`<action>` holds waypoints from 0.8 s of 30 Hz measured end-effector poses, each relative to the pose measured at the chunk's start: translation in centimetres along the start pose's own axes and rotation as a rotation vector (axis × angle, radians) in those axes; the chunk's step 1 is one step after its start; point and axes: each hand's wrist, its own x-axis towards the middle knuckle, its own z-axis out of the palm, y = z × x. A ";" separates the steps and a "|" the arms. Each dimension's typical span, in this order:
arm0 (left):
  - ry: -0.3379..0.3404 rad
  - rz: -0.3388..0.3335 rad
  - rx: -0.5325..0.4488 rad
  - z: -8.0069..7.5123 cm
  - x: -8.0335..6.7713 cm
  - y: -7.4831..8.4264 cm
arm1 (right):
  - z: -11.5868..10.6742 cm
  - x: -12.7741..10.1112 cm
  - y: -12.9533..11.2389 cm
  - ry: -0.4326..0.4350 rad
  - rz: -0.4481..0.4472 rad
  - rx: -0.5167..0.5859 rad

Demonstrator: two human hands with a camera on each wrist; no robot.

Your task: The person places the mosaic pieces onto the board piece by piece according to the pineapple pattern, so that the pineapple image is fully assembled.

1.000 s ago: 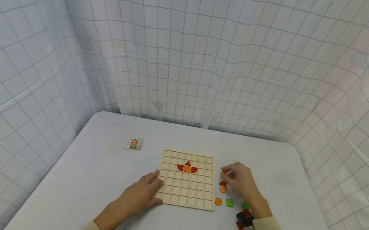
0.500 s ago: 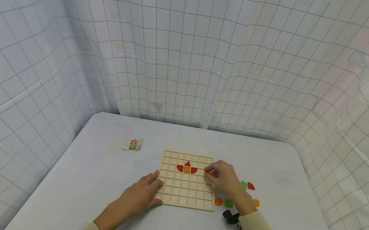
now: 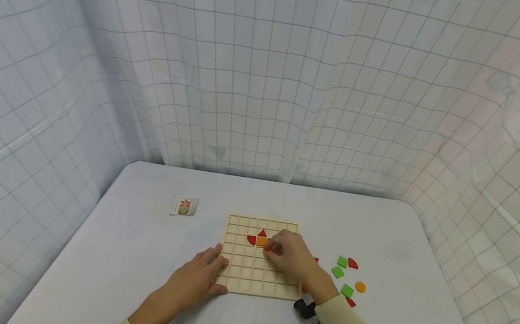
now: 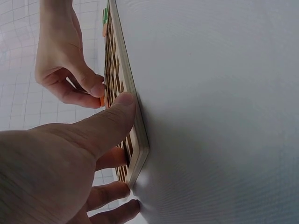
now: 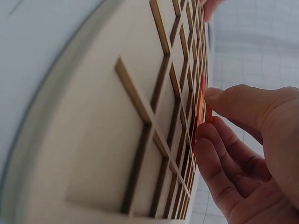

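1. Wooden grid board (image 3: pixel 255 267), flat on the pale table (image 3: pixel 131 255); red and orange pieces (image 3: pixel 257 238) sit in its cells.
2. Loose green, red and orange pieces (image 3: pixel 346 277) lie right of the board; a small card (image 3: pixel 183 206) lies to its left.
3. Right hand (image 3: pixel 288 254) pinches an orange piece (image 5: pixel 208 113) at its fingertips, over the board beside the seated pieces.
4. Left hand (image 3: pixel 196 277), fingers straight, presses the board's left edge.

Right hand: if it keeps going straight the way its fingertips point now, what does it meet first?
Probably the red and orange pieces already set in the wooden grid board. The right hand pinches an orange piece right beside them; the gap is hard to judge.
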 end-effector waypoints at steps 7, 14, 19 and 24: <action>0.009 0.016 0.009 0.0 -0.1 0.1 | 1.0 0.5 -0.8 -0.037 -0.014 -0.034; 0.014 0.027 0.020 0.3 -0.1 0.0 | 1.4 0.6 -1.0 -0.029 -0.020 -0.050; 0.020 0.034 0.023 0.3 -0.2 0.0 | 1.4 0.5 -1.1 -0.022 -0.049 -0.055; 0.029 0.039 0.019 0.2 -0.2 0.1 | 1.3 0.6 -1.0 -0.013 -0.088 -0.062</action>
